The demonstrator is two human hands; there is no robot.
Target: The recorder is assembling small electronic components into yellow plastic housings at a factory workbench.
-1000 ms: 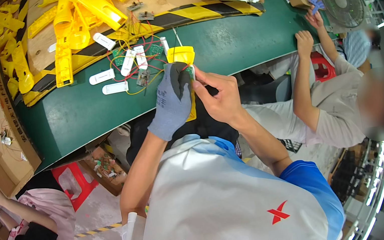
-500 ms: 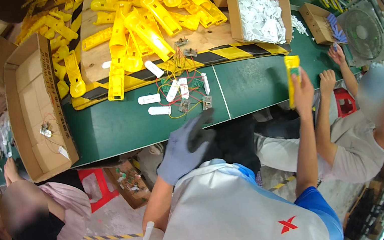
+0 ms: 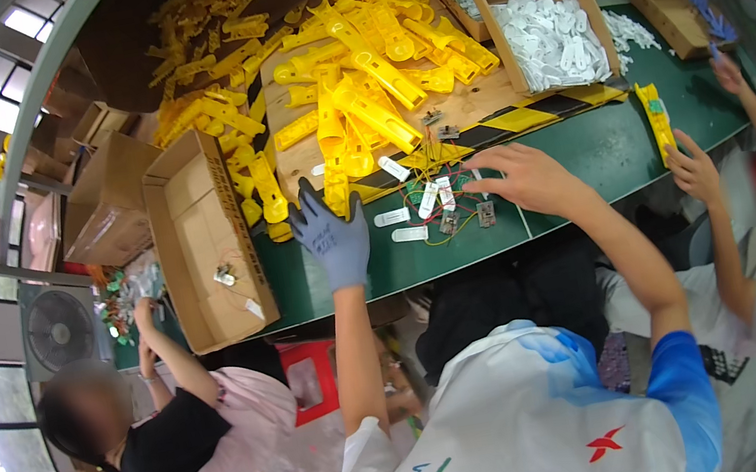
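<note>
My left hand (image 3: pixel 336 241), in a grey glove, reaches to the front of the yellow pile with its fingers spread. Its fingertips are at the near end of a long yellow plastic shell (image 3: pixel 336 183); whether they touch it I cannot tell. My right hand (image 3: pixel 534 180) is bare and holds nothing, its fingers apart beside a cluster of small circuit boards (image 3: pixel 486 213) with red and yellow wires. White oval plastic pieces (image 3: pixel 410 234) lie among the wires. Off to the right, a yellow shell with a green board in it (image 3: pixel 655 124) lies by a co-worker's hand (image 3: pixel 695 171).
Yellow shells (image 3: pixel 371 77) are heaped on a wooden board edged with striped tape (image 3: pixel 528 118). A carton of white parts (image 3: pixel 555 36) stands at the back right. To the left is a shallow carton (image 3: pixel 193 207). Co-workers sit on both sides at the green table (image 3: pixel 385 275).
My right hand has let go of the yellow shell at the right and moved left to the wired boards. My left hand has moved forward to the yellow shells. The view has shifted left.
</note>
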